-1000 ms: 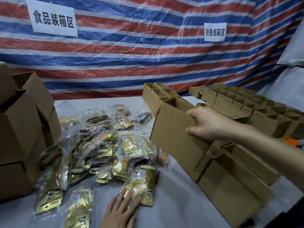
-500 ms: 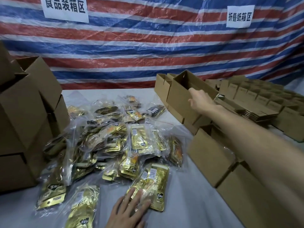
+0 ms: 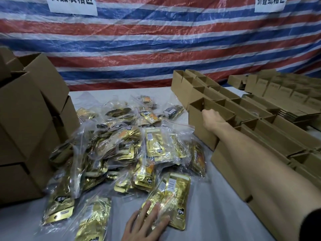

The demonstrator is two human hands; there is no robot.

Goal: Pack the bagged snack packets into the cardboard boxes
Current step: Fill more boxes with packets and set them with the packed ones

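A heap of clear bags holding gold snack packets covers the middle of the grey table. My left hand lies flat, fingers straight, on the nearest bag of gold packets at the front. My right hand reaches out to the right and grips the rim of an open cardboard box standing in a row of open boxes; its fingers are hidden inside the box.
Closed cardboard boxes are stacked at the left edge. More open boxes and flat folded ones fill the right side. A striped tarp with paper signs hangs behind. Bare table shows at the front.
My right hand carried the box from near me out to the right and set it down in the row of boxes. My left hand stayed on the front bag.
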